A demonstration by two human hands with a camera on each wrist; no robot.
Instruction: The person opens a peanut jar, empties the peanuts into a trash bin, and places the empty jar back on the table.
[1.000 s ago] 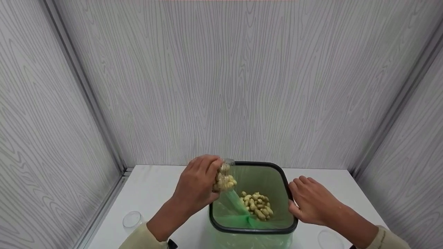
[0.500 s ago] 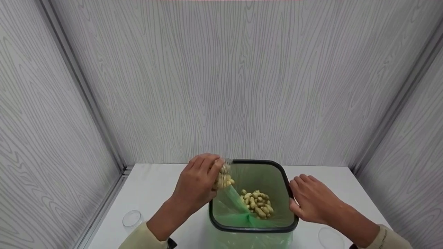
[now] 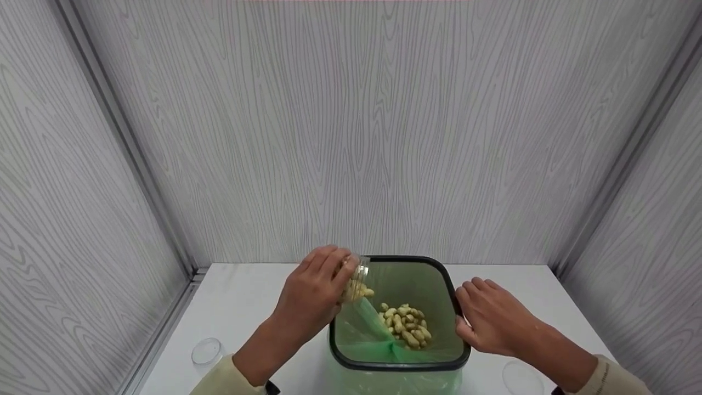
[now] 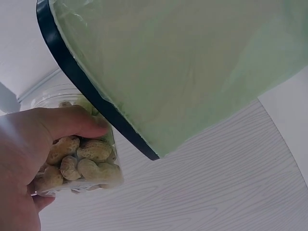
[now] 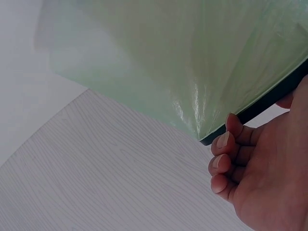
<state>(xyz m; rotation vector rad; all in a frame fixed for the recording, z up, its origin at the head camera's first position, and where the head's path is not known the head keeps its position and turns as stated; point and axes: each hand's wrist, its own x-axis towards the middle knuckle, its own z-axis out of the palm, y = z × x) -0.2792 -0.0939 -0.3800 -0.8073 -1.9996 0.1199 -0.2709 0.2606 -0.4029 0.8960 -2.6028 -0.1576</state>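
My left hand (image 3: 310, 291) grips a clear plastic jar (image 3: 360, 270) over the bin's left rim. The jar is tilted, and several peanuts (image 4: 94, 150) show through its wall in the left wrist view. Below it stands a bin with a black rim (image 3: 400, 365) and a translucent green liner (image 3: 364, 351). A heap of unshelled peanuts (image 3: 406, 329) lies inside, on the liner. At the right side, my right hand (image 3: 493, 318) holds the rim, its thumb and index finger on either side of it. The other right fingers (image 5: 221, 163) are curled just below the rim.
A clear round lid (image 3: 207, 351) lies on the white table (image 3: 241, 291) at the left. Another clear round piece (image 3: 522, 377) is near the right forearm. Wood-grain panels (image 3: 378, 131) enclose the table at the back and both sides.
The jar has turned slightly in my left hand, and fewer peanuts show in its upper part. My right hand stays on the rim. The heap in the bin looks much the same.
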